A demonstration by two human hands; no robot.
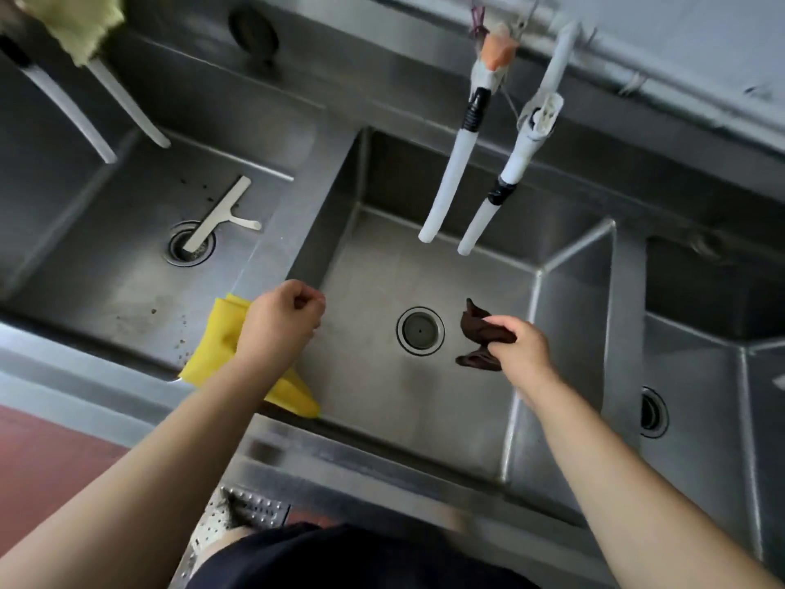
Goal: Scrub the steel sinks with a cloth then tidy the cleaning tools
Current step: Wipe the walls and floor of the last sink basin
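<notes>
Three steel basins, and we hold a dark cloth [482, 333] over the middle one.

Our right hand [516, 346] grips the cloth above the middle sink [424, 397], near its drain [420, 331]; our left hand [282, 320] is clenched, empty, above a yellow cloth [221, 342] draped on the divider. The left sink [106, 269] holds one metal squeegee [221, 214]. Two white hoses [450, 176] hang above. We see no writing.

right hand [520, 346] grips brown cloth [478, 329] over middle sink [424, 397] | left hand [282, 318] fisted above yellow cloth [221, 333]
</notes>
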